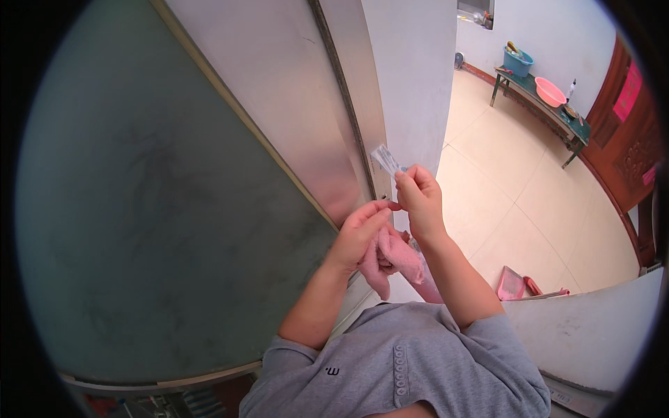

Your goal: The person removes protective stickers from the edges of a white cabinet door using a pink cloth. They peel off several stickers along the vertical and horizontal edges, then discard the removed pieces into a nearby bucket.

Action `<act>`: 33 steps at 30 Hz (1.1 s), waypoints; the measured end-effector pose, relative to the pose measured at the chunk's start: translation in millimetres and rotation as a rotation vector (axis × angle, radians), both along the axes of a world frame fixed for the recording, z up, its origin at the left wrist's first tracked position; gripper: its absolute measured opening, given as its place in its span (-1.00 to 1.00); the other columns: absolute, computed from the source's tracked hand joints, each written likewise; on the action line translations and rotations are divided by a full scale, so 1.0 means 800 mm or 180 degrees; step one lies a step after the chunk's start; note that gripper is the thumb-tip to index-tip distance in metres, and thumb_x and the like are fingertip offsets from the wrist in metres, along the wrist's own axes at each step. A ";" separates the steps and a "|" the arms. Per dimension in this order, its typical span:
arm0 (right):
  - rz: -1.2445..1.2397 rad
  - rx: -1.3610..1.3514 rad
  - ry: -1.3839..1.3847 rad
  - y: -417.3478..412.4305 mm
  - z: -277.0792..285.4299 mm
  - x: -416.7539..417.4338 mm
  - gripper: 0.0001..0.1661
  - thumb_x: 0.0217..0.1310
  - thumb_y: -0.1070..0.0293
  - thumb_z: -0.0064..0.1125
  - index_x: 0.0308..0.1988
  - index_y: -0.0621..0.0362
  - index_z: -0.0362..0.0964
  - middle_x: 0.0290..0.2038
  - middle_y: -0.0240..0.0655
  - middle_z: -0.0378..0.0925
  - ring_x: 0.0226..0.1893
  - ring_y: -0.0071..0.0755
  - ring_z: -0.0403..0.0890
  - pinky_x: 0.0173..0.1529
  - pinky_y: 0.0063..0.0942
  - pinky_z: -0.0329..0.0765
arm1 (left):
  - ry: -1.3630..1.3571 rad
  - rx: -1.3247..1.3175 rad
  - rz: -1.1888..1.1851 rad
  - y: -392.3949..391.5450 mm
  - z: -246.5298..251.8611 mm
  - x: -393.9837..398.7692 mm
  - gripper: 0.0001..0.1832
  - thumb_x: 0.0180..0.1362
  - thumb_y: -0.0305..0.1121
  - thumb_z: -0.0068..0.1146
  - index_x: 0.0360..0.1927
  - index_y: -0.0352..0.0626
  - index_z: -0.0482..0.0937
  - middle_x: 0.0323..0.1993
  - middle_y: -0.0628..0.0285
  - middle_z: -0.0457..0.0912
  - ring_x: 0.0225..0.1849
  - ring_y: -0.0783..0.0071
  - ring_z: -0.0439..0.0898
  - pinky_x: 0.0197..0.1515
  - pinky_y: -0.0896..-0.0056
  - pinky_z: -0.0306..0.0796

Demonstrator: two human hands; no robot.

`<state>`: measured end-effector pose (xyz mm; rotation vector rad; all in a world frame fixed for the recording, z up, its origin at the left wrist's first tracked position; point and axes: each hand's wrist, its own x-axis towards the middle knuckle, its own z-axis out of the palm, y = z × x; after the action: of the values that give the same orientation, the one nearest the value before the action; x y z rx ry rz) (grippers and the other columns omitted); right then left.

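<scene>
Between the thumb and fingers of my right hand (420, 201) is a small, clear plastic piece with blue print (388, 159), perhaps a wrapper or strip. Just below and to the left, my left hand (360, 235) holds a pink terry cloth (384, 256), which hangs bunched under the palm. The left fingertips reach to the base of my right hand. Both hands are in front of a metal door frame (360, 104), near a small fitting on its edge. What lies behind the cloth is partly hidden.
A dark green panel (172, 209) fills the left side. At the upper right, a green bench (522, 86) bears a blue bucket (517, 64) and a pink basin (550, 92). A pink dustpan (510, 283) lies on the tiled floor (502, 177), near a carved wooden door (622, 141).
</scene>
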<state>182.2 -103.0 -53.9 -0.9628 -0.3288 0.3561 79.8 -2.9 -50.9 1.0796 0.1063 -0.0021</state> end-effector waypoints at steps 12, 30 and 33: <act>-0.0052 -0.0683 -0.0003 -0.049 -0.074 -0.034 -0.68 0.27 0.42 0.08 -0.55 0.08 0.19 -0.62 -0.63 0.19 -0.57 -0.80 0.13 -0.53 -0.69 0.10 | 0.0579 -0.0463 -0.0103 -0.008 -0.053 0.021 -0.60 0.27 -0.20 0.04 0.03 -0.33 0.44 -0.45 0.22 0.60 -0.40 0.54 0.58 -0.33 0.53 0.50; -0.0031 -0.0871 -0.0069 -0.126 -0.149 -0.060 -0.72 0.25 0.50 0.06 -0.53 0.11 0.21 -0.45 -0.52 0.35 -0.44 -0.77 0.25 -0.41 -0.70 0.23 | 0.0955 0.0094 -0.0502 -0.069 -0.119 0.028 -0.62 0.34 -0.16 -0.05 -0.05 -0.29 0.57 -0.36 0.26 0.63 -0.36 0.63 0.56 -0.30 0.57 0.48; 0.0036 -0.0879 0.0075 -0.141 -0.161 -0.067 -0.71 0.26 0.49 0.06 -0.53 0.10 0.21 -0.48 -0.53 0.35 -0.47 -0.77 0.24 -0.43 -0.71 0.22 | 0.1003 0.0140 -0.0622 -0.079 -0.125 0.024 -0.61 0.34 -0.16 -0.06 -0.03 -0.30 0.56 -0.34 0.26 0.63 -0.35 0.63 0.55 -0.28 0.58 0.48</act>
<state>128.7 -215.7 -182.5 -1.2267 -0.2678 0.4303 99.1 -65.8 -150.9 1.1239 0.2849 -0.3479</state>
